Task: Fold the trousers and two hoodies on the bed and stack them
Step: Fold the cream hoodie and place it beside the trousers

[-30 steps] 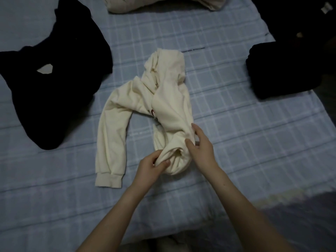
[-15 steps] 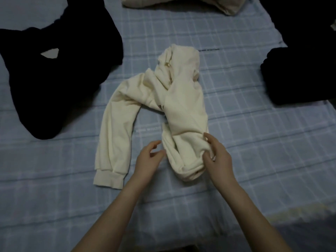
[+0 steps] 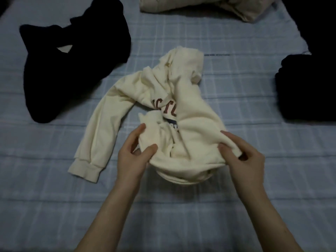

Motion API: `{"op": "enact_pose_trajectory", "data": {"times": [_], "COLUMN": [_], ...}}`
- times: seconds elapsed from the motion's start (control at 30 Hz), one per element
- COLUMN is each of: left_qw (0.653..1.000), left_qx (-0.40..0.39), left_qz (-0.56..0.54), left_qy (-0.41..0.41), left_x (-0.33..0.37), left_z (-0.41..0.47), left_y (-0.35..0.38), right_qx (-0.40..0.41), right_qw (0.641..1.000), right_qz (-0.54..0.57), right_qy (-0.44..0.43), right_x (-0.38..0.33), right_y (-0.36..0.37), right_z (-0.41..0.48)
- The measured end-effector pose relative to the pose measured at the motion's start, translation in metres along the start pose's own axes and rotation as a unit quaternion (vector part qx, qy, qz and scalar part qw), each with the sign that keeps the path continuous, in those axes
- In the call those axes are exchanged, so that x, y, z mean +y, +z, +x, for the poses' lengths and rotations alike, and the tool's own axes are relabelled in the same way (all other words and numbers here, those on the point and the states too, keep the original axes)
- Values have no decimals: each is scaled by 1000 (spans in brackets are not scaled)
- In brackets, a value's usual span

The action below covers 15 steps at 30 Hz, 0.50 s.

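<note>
While holding the cream hoodie (image 3: 192, 110) crumpled in the middle of the bed (image 3: 236, 179), clamps the left grip (image 3: 131, 160) on its near left edge and the right grip (image 3: 245, 160) on its near right fold. Shows one sleeve trailing left, near the black garment (image 3: 72, 70) but apart from it.

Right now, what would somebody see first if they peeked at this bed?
A crumpled cream hoodie with red letters lies in the middle of the blue checked bed, its near end in the grip of the left hand and the right hand. A black garment sprawls at the far left, and a dark pile sits at the right edge.
</note>
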State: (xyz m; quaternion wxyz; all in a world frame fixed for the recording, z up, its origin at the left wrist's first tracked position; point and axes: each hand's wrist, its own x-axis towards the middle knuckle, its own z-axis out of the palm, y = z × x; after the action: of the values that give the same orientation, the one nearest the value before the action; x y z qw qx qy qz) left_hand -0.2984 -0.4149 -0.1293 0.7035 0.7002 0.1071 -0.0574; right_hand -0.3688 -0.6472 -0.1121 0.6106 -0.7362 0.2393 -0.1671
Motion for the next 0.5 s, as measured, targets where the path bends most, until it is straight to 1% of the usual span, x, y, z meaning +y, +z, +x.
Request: {"op": "enact_pose_trajectory", "data": {"times": [0.07,0.1,0.13,0.2,0.23,0.27,0.33,0.37,0.4,0.43,0.5], "left_qw": [999,998,996,984,974,965,944,935,929,928,939], "left_qx": [38,47,38,-25,-47,-51,-17,6,21,26,3], "left_qz": [-11,6,35,107,161,223,330,355,368,372,342], "left_qy": [-10,-36,-71,-141,-153,-126,-12,22,29,17,-33], "left_x": [4,-4,-14,-33,-42,-47,-55,-58,-61,-64,-74], "left_z": [-40,-61,-80,-109,-115,-114,-92,-74,-54,-34,6], "left_y": [13,23,33,49,51,50,44,42,42,44,51], "right_qx": [24,26,19,-1,-2,-1,-17,-42,-76,-117,-196], "right_qw": [1000,998,996,982,972,964,954,947,939,932,913], "right_qz": [-15,-43,-79,-156,-194,-234,-298,-319,-331,-335,-333], "right_qy": [10,25,47,109,132,126,40,-11,-51,-82,-132], "right_x": [0,5,14,31,38,43,49,51,53,55,67], "right_y": [-44,-63,-79,-100,-105,-106,-95,-83,-69,-53,-18], "right_z": [9,13,18,26,29,30,28,26,24,21,14]}}
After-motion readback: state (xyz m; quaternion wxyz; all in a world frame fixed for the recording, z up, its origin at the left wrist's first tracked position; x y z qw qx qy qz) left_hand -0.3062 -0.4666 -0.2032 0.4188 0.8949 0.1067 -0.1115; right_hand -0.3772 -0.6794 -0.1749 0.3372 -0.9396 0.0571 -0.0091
